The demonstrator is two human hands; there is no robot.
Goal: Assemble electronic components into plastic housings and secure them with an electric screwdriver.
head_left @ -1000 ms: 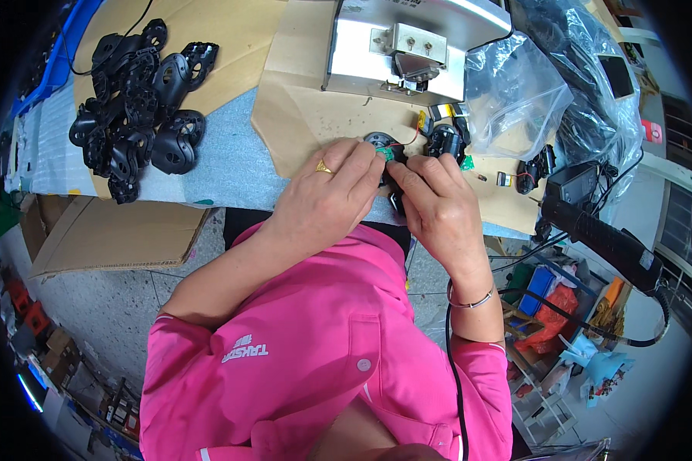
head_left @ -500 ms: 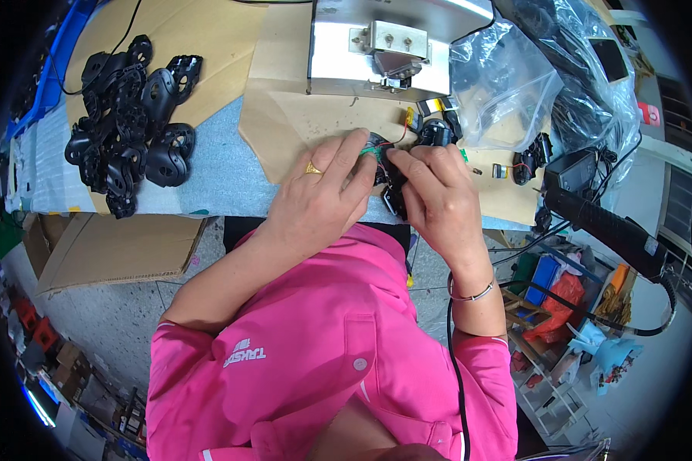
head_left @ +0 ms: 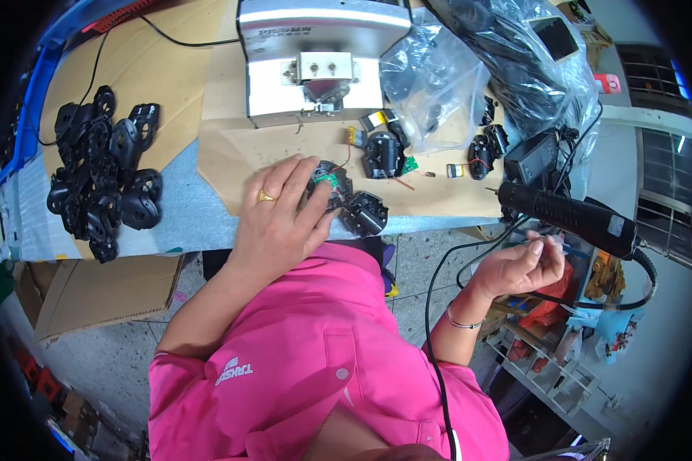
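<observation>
My left hand [head_left: 277,215] rests on a black plastic housing [head_left: 335,192] near the table's front edge. Its fingertips press around a small green circuit board [head_left: 324,179] in that housing, from which a thin red wire runs to a small yellow-and-silver battery [head_left: 357,138]. Attached or touching beside it is another black housing part [head_left: 365,213]. My right hand [head_left: 521,267] is off the table at the right, palm up, fingers loosely curled and apart, with nothing visible in them. Just above it is a black electric screwdriver [head_left: 569,217], its thin bit pointing left, apart from the fingers.
A pile of black plastic shells [head_left: 104,173] lies at the left. At the back stands a metal box [head_left: 315,92] with a small bracket. Another housing [head_left: 384,154], a clear plastic bag [head_left: 438,92] and a housing with battery [head_left: 480,157] are on the right. Black cables [head_left: 438,300] hang nearby.
My right hand has left the black housing and swung right and toward me, below the screwdriver. My left hand stays on the housing. The whole view has shifted.
</observation>
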